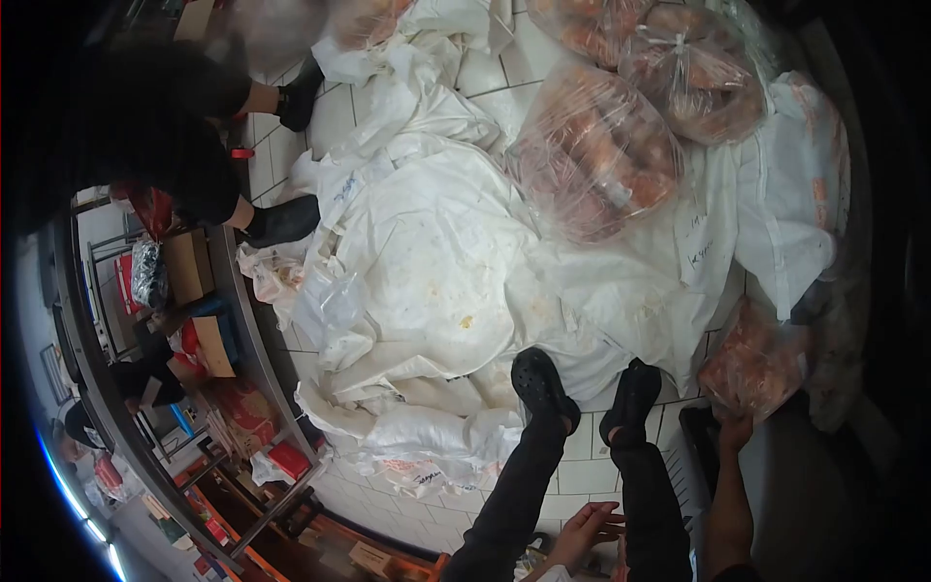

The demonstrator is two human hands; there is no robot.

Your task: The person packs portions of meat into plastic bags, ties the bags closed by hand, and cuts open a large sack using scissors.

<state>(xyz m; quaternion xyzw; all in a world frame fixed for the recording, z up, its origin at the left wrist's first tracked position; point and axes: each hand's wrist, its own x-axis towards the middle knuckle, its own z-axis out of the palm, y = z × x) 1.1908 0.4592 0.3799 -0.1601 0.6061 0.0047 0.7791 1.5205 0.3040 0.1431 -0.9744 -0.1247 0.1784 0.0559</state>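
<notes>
My right hand (736, 433) is at the lower right, closed on the end of a clear plastic bag (756, 361) with orange-brown contents. My left hand (588, 530) is near the bottom edge, in front of my dark trouser legs. Its fingers are slightly bent and apart, with nothing visible in them. Beyond my black shoes, white sacking (436, 242) lies spread and crumpled over the floor. A large filled clear bag (599, 155) rests at its upper right, and a tied bag (693, 76) sits behind that one.
Another person's feet in black shoes (283, 221) are at the upper left. A metal-framed rack (257, 335) with boxes and packets runs along the left. A white sack (790, 199) with orange print stands at the right. White floor tiles (587, 477) show near my feet.
</notes>
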